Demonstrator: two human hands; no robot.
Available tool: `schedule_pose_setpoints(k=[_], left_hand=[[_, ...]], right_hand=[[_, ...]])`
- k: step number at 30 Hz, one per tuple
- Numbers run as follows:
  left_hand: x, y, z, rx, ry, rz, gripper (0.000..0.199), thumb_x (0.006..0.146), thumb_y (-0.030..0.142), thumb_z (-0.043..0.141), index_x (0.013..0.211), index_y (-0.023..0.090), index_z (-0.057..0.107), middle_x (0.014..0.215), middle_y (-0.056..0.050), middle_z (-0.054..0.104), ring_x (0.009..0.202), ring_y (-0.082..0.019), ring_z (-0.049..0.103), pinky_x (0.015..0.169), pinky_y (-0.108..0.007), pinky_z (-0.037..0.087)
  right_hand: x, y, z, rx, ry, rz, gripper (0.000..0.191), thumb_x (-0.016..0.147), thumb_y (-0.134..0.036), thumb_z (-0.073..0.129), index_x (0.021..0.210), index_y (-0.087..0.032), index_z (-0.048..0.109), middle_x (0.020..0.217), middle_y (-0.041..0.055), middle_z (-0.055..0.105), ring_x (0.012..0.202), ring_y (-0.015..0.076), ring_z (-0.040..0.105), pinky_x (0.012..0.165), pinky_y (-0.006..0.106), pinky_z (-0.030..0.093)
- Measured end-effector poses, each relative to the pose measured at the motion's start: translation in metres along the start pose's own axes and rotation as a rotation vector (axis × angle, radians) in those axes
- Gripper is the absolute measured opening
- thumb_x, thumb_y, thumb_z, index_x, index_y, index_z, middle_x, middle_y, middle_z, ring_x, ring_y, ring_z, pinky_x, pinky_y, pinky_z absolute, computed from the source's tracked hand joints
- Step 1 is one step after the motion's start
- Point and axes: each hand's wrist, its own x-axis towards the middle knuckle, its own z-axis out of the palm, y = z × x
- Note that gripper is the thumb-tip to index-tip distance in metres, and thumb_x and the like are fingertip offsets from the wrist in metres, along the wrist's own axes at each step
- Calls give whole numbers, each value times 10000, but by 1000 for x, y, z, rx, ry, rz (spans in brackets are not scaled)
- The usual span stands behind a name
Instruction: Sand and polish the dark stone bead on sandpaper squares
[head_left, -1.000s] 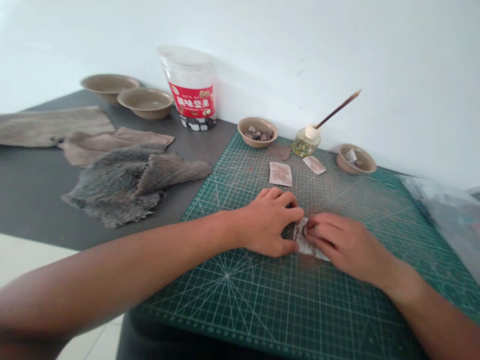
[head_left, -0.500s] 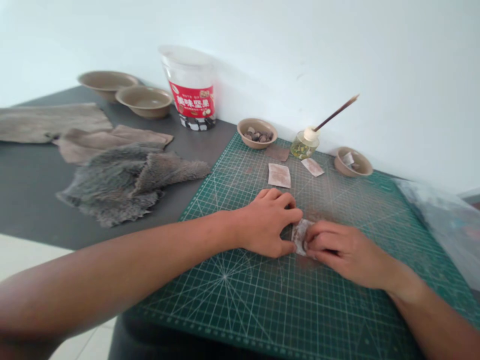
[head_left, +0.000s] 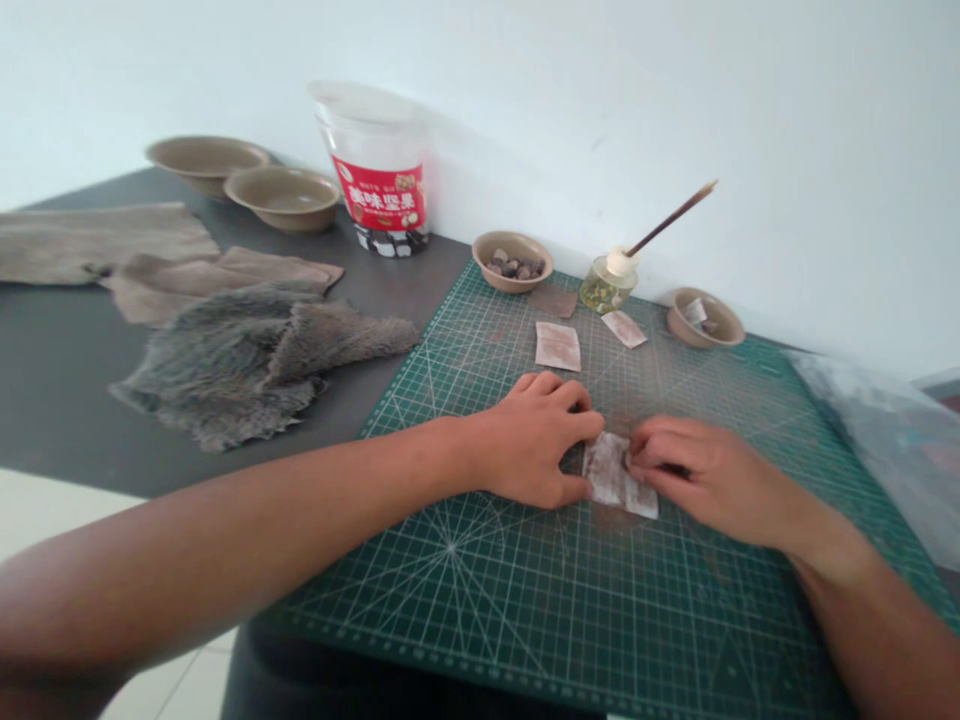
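A small whitish square (head_left: 613, 478) with brown smudges lies on the green cutting mat (head_left: 517, 610). My left hand (head_left: 540, 440) rests at its left edge, thumb and index finger apart at two corners, the other fingers bent on the mat. My right hand (head_left: 697, 475) is over the square's right side, its fingertips pinched together; what they hold, if anything, is hidden. Farther back on the mat lie a larger pale square (head_left: 558, 346), a smaller pale piece (head_left: 624, 329) and a brown square (head_left: 553, 300).
Behind are a bowl of stones (head_left: 512, 285), a glass jar (head_left: 606, 286) with a brush, and a small bowl (head_left: 706, 335). Grey fur (head_left: 225, 360), cloths (head_left: 225, 272), two bowls (head_left: 289, 215) and a red-labelled tub (head_left: 381, 190) stand left. Plastic (head_left: 885, 420) lies right.
My right hand has moved a little right and up, so more of the smudged square shows. My left hand has kept its place at the left edge.
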Motion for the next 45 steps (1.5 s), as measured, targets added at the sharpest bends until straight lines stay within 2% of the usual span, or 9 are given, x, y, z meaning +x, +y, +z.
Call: schedule_pose_setpoints(k=[6, 11, 15, 19, 28, 32, 37, 41, 45], left_hand=[[0, 0, 0, -6, 3, -1, 382, 794, 502, 704, 1047, 230, 616, 1267, -87, 538, 1184, -335, 476, 1047, -526, 371], [0, 0, -1, -6, -12, 5, 388, 793, 518, 699, 1042, 230, 620, 1270, -85, 537, 1179, -332, 479, 1043, -524, 373], [1, 0, -1, -4, -12, -4, 376, 794, 505, 698, 1043, 233, 619, 1278, -82, 535, 1193, -333, 468, 1053, -530, 362], [1, -1, 0, -12, -8, 2, 379, 792, 515, 702, 1031, 233, 619, 1263, -80, 540, 1183, -331, 472, 1045, -524, 370], [0, -1, 0, -13, -11, 6, 381, 796, 511, 707, 1040, 234, 611, 1267, -75, 534, 1186, -333, 469, 1048, -526, 371], [1, -1, 0, -7, -8, -1, 375, 801, 506, 704, 1040, 232, 610, 1279, -78, 529, 1186, -333, 468, 1046, -528, 369], [1, -1, 0, -9, -17, 4, 377, 793, 508, 711, 1028, 229, 614, 1265, -76, 532, 1180, -332, 469, 1040, -525, 375], [1, -1, -1, -10, -15, -7, 368, 795, 496, 712, 1030, 231, 611, 1278, -76, 524, 1181, -334, 469, 1045, -535, 369], [1, -1, 0, -18, -14, -5, 380, 790, 503, 717, 1037, 233, 613, 1262, -74, 533, 1184, -336, 468, 1049, -535, 367]], right_hand=[[-2, 1, 0, -45, 110, 49, 144, 995, -212, 553, 910, -216, 670, 1010, 60, 702, 900, 199, 653, 806, 353, 508], [-1, -3, 0, 81, -53, -28, 153, 993, -218, 563, 871, -225, 655, 939, 30, 695, 855, 177, 647, 774, 324, 507], [3, -4, 2, 8, 131, 106, 129, 991, -222, 560, 910, -218, 660, 985, 51, 697, 888, 198, 651, 812, 351, 511], [2, -3, 1, 77, -40, 12, 142, 984, -227, 580, 862, -222, 654, 917, 21, 693, 835, 172, 649, 759, 311, 505], [-1, 1, -3, 36, -70, -19, 145, 990, -209, 565, 870, -221, 645, 931, 19, 695, 837, 169, 644, 750, 312, 489], [-1, 2, -2, -31, 99, 62, 135, 999, -227, 556, 919, -212, 665, 998, 50, 709, 921, 200, 661, 837, 355, 492], [-2, 0, -3, 136, -88, 10, 137, 985, -230, 590, 868, -222, 660, 927, 9, 705, 840, 159, 656, 772, 297, 495], [-1, -1, -3, 30, 81, 103, 115, 986, -216, 573, 909, -212, 658, 989, 36, 694, 897, 187, 643, 814, 334, 482], [-2, 0, -4, 129, -88, 29, 134, 986, -227, 584, 867, -219, 647, 927, 8, 687, 828, 157, 637, 752, 298, 479]])
